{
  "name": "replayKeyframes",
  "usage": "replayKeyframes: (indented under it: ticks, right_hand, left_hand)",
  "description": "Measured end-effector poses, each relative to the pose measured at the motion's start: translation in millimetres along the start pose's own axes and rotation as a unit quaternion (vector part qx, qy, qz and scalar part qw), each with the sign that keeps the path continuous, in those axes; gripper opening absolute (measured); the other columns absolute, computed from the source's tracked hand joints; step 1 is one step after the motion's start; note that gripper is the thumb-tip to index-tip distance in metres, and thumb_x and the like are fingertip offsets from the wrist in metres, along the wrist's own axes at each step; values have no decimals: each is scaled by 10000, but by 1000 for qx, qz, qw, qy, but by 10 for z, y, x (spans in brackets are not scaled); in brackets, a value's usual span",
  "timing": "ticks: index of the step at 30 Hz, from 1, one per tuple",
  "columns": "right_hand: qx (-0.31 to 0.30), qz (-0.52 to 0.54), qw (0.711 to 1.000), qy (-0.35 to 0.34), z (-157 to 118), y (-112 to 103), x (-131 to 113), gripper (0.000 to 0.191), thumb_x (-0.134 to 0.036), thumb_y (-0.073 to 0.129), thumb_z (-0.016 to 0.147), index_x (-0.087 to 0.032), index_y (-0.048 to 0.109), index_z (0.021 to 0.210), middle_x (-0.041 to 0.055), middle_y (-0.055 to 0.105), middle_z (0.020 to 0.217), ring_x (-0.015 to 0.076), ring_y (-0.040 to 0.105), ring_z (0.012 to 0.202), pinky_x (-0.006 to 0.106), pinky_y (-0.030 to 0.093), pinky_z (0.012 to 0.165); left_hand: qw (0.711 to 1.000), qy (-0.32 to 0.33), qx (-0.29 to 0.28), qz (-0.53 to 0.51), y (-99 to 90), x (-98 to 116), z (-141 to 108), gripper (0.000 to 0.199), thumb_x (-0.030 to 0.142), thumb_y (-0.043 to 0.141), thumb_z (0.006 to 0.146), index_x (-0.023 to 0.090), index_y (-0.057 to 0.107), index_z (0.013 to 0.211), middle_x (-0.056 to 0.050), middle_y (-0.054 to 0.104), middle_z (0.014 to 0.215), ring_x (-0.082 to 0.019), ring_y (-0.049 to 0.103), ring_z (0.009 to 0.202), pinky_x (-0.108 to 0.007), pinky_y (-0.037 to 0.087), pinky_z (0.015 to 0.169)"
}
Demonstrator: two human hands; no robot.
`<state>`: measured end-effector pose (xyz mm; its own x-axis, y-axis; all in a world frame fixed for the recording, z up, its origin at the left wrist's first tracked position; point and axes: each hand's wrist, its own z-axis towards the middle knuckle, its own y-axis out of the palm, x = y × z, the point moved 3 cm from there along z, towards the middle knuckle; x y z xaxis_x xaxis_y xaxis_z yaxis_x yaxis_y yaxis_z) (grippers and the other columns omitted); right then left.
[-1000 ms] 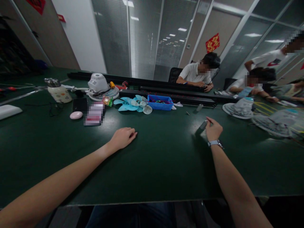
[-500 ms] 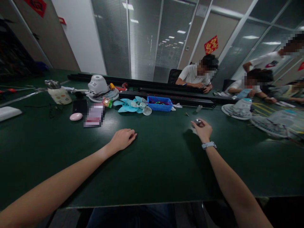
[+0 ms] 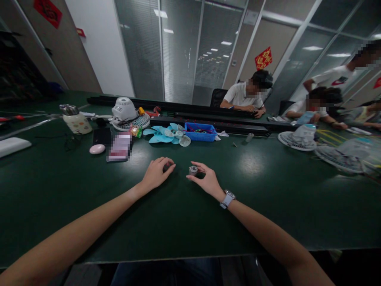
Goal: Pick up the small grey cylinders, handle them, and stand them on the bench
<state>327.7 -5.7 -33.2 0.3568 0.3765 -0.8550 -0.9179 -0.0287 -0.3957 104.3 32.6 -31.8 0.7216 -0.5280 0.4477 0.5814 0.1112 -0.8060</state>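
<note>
Between the thumb and fingers of my right hand (image 3: pixel 210 180) is a small grey cylindrical motor (image 3: pixel 193 171), upright at the middle of the green table (image 3: pixel 166 222). A light-strapped watch is on that wrist. My left hand (image 3: pixel 157 171) rests on the table just left of the motor, apart from it. Its fingers curve loosely, thumb and fingertips apart, with nothing held. Farther back on the right lie a similar small grey cylinder (image 3: pixel 249 137) and a thin short metal piece (image 3: pixel 235 144).
Light-blue fan blades (image 3: pixel 162 134) and a blue bin (image 3: pixel 201 132) with wires stand ahead. Leftward are a white fan body (image 3: pixel 123 109), a bottle (image 3: pixel 77 121), a phone (image 3: pixel 119 147) and a pink oval object (image 3: pixel 97 149). Fan parts (image 3: pixel 297 139) and co-workers are on the right.
My right hand has carried the motor left to the table's middle, close to my left hand. My left hand has shifted slightly right and its thumb and fingers have parted.
</note>
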Motion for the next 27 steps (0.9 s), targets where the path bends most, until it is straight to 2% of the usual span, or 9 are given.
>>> replayKeyframes:
  ticks: [3, 6, 11, 16, 19, 22, 25, 27]
  right_hand:
    - [3, 12, 1000, -4, 1, 9, 27, 495, -379, 803, 724, -207, 652, 1163, 69, 710, 1124, 213, 681, 1029, 383, 543, 935]
    - [0, 33, 999, 6, -1, 30, 46, 436, -362, 794, 732, -189, 655, 1107, 67, 722, 1063, 207, 691, 977, 367, 552, 896]
    - [-6, 18, 1000, 5, -1, 30, 76, 425, -368, 782, 747, -182, 659, 1109, 70, 719, 1062, 208, 683, 971, 369, 545, 886]
    - [-12, 4, 1000, 5, -4, 14, 78, 444, -409, 782, 744, -195, 660, 1113, 62, 722, 1063, 206, 684, 972, 374, 545, 894]
    - [-12, 7, 1000, 10, -8, 8, 52, 444, -413, 786, 740, -192, 664, 1105, 64, 721, 1076, 207, 684, 982, 378, 548, 901]
    - [-13, 0, 1000, 23, -5, -1, 47, 437, -408, 790, 736, -193, 670, 1097, 66, 719, 1086, 206, 681, 991, 383, 548, 908]
    - [-19, -1, 999, 34, -1, -7, 70, 463, -420, 791, 731, -199, 665, 1118, 69, 711, 1113, 208, 676, 1015, 389, 544, 923]
    - [-18, 4, 999, 34, -2, -4, 79, 468, -424, 790, 730, -198, 665, 1120, 70, 710, 1116, 208, 675, 1022, 392, 539, 936]
  left_hand:
    - [994, 11, 23, -107, 38, 178, 48, 380, 479, 527, 933, 252, 643, 1214, -76, 606, 1182, -228, 548, 1090, -369, 459, 906]
    - [990, 28, -3, -142, 151, 332, 88, 361, 482, 573, 911, 304, 678, 1207, -65, 579, 1251, -250, 489, 1195, -426, 404, 1012]
    - [984, 7, -33, -175, 292, 386, 199, 303, 485, 623, 879, 318, 743, 1103, -56, 602, 1220, -257, 497, 1171, -455, 385, 1029]
    - [983, 13, -23, -184, 205, 433, 300, 257, 453, 632, 874, 282, 772, 1004, -56, 656, 1104, -248, 526, 1107, -409, 426, 960]
    - [982, -14, -20, -188, 131, 342, 243, 298, 472, 579, 903, 279, 760, 1039, -54, 687, 1047, -239, 554, 1030, -387, 440, 889]
    - [993, -36, -14, -115, 86, 128, 106, 311, 504, 591, 886, 295, 767, 1033, -58, 677, 978, -250, 533, 1002, -407, 412, 895]
    - [996, -62, -41, -52, 97, -80, -11, 321, 528, 587, 880, 317, 769, 1039, -61, 663, 937, -253, 519, 955, -412, 398, 868]
    - [996, -67, -54, -32, 113, -145, -45, 333, 547, 585, 874, 329, 768, 1047, -65, 663, 936, -257, 512, 945, -405, 392, 849]
